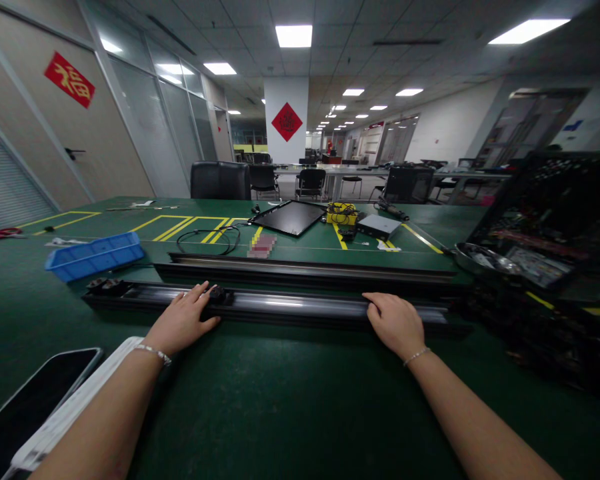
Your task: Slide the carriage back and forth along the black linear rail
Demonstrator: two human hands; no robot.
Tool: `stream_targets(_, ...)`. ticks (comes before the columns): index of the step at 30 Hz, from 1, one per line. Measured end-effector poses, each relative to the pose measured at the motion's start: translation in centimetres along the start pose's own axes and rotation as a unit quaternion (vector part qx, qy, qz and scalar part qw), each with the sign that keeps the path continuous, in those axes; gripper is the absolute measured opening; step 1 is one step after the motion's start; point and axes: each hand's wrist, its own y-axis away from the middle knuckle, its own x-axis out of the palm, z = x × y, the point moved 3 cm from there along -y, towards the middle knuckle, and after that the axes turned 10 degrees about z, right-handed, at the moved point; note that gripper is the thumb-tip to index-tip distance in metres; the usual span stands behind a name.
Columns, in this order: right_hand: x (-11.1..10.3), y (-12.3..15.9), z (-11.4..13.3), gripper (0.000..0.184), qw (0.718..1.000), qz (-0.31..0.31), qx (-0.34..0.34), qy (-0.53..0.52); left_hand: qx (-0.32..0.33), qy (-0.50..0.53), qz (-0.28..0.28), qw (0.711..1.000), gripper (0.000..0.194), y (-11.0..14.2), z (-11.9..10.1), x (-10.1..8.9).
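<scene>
A long black metal rail [300, 305] with a shiny top strip lies across the green mat [280, 400] in front of me. My left hand [183, 320] lies over its left part, fingertips next to a small black block [217, 294] on the rail. My right hand [394, 325] rests over the rail's right part, fingers curled on its top. A second dark rail [300, 270] lies parallel just behind, touched by neither hand.
A phone [30, 407] on a white strip lies beside my left forearm. Farther off are a blue plastic tray [95, 257], a coiled cable [207, 240], a black flat panel [290, 218], and a dark crate of electronic parts [540, 227] at the right.
</scene>
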Motion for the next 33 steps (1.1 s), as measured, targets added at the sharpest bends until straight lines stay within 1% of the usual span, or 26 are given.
stream_targets(7, -0.16, 0.01, 0.02, 0.038, 1.000, -0.002, 0.001, -0.003, -0.009, 0.006, -0.004, 1.000, 0.072, -0.02, -0.58, -0.34)
stream_targets(19, -0.20, 0.01, 0.05, 0.037, 1.000, -0.002, -0.001, 0.007, -0.008, 0.007, -0.008, 1.000, 0.071, -0.07, -0.60, -0.28)
stream_targets(24, -0.10, -0.02, 0.03, 0.037, 1.000, -0.005, -0.004, 0.007, 0.015, 0.017, -0.007, 1.000, 0.072, -0.11, -0.56, 0.16)
stream_targets(33, -0.10, -0.01, 0.00, 0.037, 1.000, 0.004, 0.000, 0.001, 0.025, 0.021, -0.009, 0.999, 0.070, -0.10, -0.33, 0.24)
